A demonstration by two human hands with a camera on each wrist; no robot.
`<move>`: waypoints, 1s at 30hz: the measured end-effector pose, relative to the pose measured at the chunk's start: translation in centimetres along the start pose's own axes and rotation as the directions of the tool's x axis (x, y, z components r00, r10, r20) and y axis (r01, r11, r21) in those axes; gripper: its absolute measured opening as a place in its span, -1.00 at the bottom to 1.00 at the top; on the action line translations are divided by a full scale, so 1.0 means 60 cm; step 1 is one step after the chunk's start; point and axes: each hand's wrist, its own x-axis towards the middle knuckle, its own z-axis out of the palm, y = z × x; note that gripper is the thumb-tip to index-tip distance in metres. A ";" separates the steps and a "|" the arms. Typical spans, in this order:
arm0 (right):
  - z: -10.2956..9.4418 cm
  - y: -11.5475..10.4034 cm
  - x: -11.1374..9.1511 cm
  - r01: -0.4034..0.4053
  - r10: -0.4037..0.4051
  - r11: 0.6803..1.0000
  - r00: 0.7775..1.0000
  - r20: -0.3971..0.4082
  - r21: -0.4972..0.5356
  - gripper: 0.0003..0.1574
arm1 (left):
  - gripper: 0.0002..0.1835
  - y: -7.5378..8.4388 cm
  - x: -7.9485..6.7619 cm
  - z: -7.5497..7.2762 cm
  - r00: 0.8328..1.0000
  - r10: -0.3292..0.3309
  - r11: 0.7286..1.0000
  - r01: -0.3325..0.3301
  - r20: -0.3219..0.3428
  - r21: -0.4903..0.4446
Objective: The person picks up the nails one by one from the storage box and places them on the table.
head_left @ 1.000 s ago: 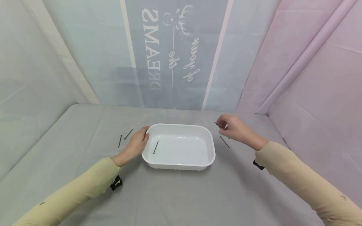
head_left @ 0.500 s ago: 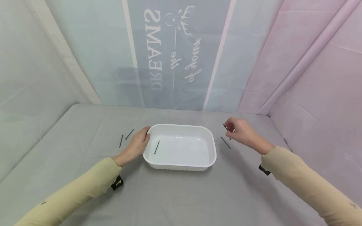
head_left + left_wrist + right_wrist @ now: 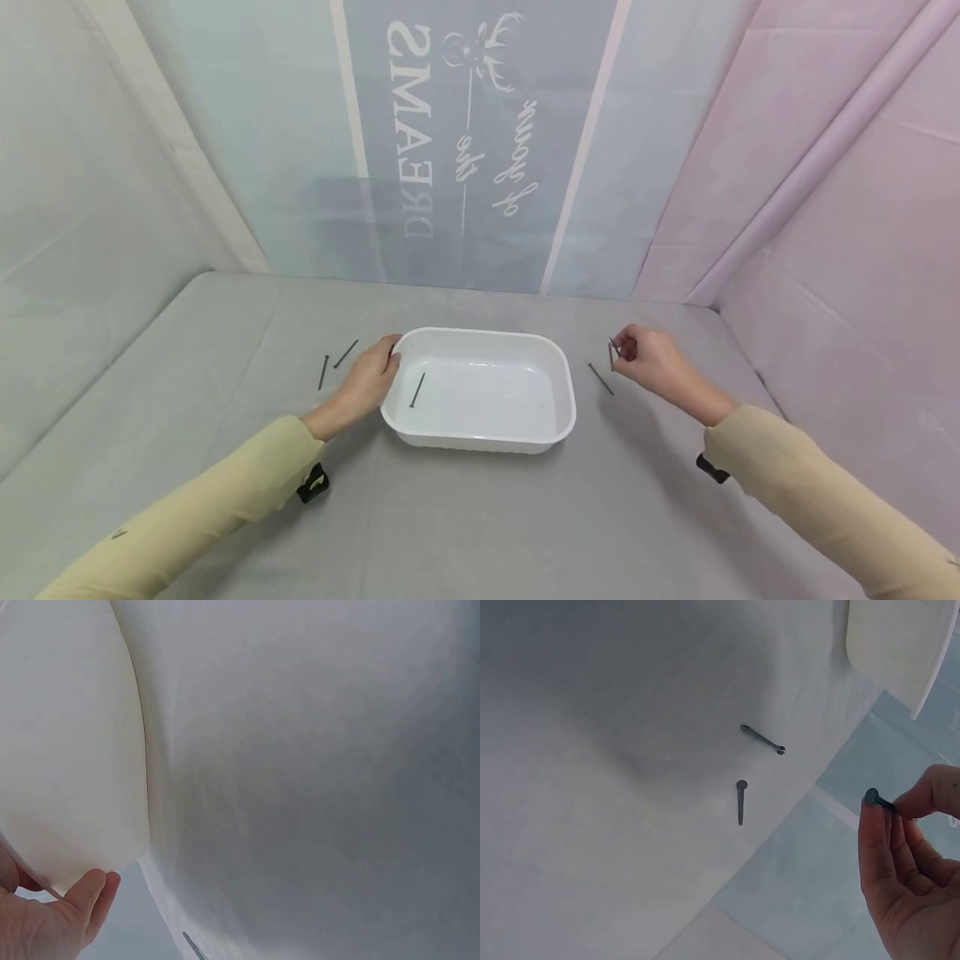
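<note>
A white rectangular dish (image 3: 480, 438) stands on the grey cloth with one dark nail (image 3: 417, 390) inside, near its left end. My left hand (image 3: 367, 379) grips the dish's left rim; in the left wrist view the thumb and fingers (image 3: 90, 894) straddle the wall. To the right of the dish, my right hand (image 3: 651, 360) pinches a nail (image 3: 881, 799) between thumb and fingertips, its round flat head showing in the right wrist view. Below that hand, two nails lie on the cloth, one nearer the dish (image 3: 601, 379) and another nail (image 3: 611, 357) right by the fingertips.
Left of my left hand lie two more nails, one upright in view (image 3: 323, 372) and one slanted nail (image 3: 346, 353). A printed cloth wall (image 3: 480, 233) rises behind the table, with pale cloth walls on both sides.
The right hand has drawn away from the dish, to the right and slightly nearer me, still pinching its nail. The left hand keeps its grip on the rim. The view has shifted slightly.
</note>
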 end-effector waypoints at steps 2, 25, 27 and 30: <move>0.000 0.003 -0.003 -0.033 0.033 0.999 0.999 0.000 0.011 -0.75 | -0.60 0.000 0.000 0.000 1.000 0.003 1.000 -0.003 0.001 0.002; 0.014 0.023 -0.023 -0.368 0.334 0.907 0.925 0.182 0.206 -0.68 | -0.61 -0.002 0.001 0.000 1.000 0.026 1.000 -0.026 -0.006 -0.002; 0.017 0.025 -0.024 -0.391 0.353 0.895 0.915 0.194 0.216 -0.69 | -0.61 -0.003 0.000 0.000 1.000 0.029 1.000 -0.029 -0.006 -0.004; 0.020 0.029 -0.023 -0.424 0.379 0.874 0.900 0.214 0.238 -0.68 | -0.60 -0.002 0.000 0.001 1.000 0.029 1.000 -0.029 -0.003 -0.008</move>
